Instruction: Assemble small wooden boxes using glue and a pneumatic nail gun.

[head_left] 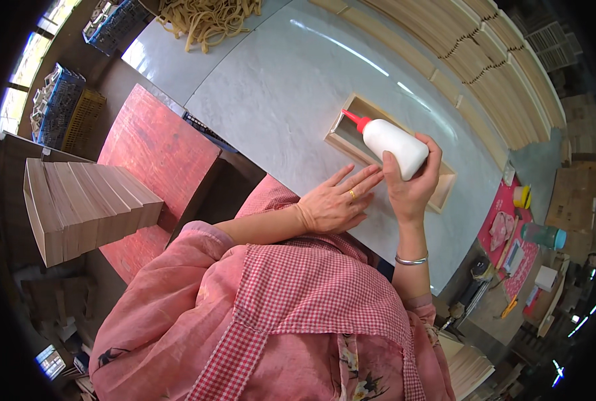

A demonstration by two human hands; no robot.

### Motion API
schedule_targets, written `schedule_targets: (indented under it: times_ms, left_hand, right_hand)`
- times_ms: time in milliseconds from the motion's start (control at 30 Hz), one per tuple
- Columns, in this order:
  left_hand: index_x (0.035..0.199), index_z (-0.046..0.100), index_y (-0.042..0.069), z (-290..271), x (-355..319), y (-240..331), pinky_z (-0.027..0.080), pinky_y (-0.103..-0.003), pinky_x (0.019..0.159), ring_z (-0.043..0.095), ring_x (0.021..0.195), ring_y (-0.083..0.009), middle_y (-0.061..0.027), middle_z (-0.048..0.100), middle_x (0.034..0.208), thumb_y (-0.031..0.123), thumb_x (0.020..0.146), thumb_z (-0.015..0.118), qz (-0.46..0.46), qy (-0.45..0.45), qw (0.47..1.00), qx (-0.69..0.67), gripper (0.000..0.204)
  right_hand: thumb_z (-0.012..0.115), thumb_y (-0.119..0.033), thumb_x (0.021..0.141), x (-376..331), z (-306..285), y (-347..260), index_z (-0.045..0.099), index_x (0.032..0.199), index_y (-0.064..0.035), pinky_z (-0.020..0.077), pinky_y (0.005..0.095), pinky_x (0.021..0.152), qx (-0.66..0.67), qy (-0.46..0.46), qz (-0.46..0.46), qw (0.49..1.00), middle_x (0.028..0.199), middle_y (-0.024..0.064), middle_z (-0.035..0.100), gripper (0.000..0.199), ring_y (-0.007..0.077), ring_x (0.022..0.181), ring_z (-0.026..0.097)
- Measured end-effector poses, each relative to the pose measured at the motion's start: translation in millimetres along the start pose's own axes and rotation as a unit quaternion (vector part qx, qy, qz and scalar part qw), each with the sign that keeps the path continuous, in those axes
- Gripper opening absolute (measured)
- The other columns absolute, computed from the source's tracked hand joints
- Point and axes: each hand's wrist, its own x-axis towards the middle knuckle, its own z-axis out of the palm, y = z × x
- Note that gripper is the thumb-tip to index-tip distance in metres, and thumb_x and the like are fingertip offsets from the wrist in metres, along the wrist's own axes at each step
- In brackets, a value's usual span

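Note:
My right hand (415, 180) grips a white squeeze glue bottle (393, 144) with a red cap and a long red nozzle. The bottle is tilted, its nozzle pointing left over one end of a narrow, shallow wooden box (346, 148) on the grey marbled tabletop (264, 100). Fingers stretched and slightly apart, my left hand (338, 204) rests by the box's near side, its fingertips close to the near wall. Whether they touch it I cannot tell. Bottle and right hand hide much of the box's middle.
Long stacks of wooden strips (471, 50) line the far right side. A heap of tan bands (207, 20) lies at the back left. On a red board (157, 134) to my left stands a row of wooden boxes (90, 204). A teal jar (542, 235) sits at right.

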Motion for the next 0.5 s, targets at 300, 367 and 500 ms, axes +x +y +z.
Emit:
schedule_targets:
  times_ms: [300, 367, 500]
  left_hand:
    - [0.118, 0.066, 0.004, -7, 3, 3, 0.025, -0.051, 0.122, 0.025, 0.153, -0.0310, -0.0172, 0.030, 0.163, 0.030, 0.088, 0.068, -0.007, -0.007, 1.000, 0.008, 0.040]
    - [0.119, 0.066, 0.004, -7, 3, 3, 0.026, -0.051, 0.122, 0.027, 0.153, -0.0309, -0.0170, 0.031, 0.162, 0.030, 0.087, 0.068, -0.009, -0.011, 1.000, 0.011, 0.041]
    - [0.118, 0.065, 0.004, -8, 4, 4, 0.027, -0.050, 0.122, 0.028, 0.152, -0.0310, -0.0168, 0.031, 0.163, 0.029, 0.088, 0.068, -0.012, -0.014, 1.000, 0.016, 0.040]
  right_hand:
    - [0.080, -0.019, 0.081, 18, 5, 10, 0.052, 0.125, -0.0029, 0.0543, 0.0350, 0.073, -0.065, 0.026, -0.056, 0.996, 0.107, 0.0139, 0.063, 0.055, 0.0257, 0.084, 0.062]
    - [0.080, -0.020, 0.081, 20, 5, 12, 0.052, 0.125, -0.0028, 0.0542, 0.0351, 0.072, -0.073, 0.032, -0.064, 0.995, 0.108, 0.0139, 0.063, 0.055, 0.0258, 0.084, 0.062]
    - [0.081, -0.021, 0.081, 22, 3, 14, 0.052, 0.125, -0.0028, 0.0537, 0.0344, 0.073, -0.074, 0.044, -0.063, 0.994, 0.108, 0.0138, 0.063, 0.055, 0.0256, 0.084, 0.061]
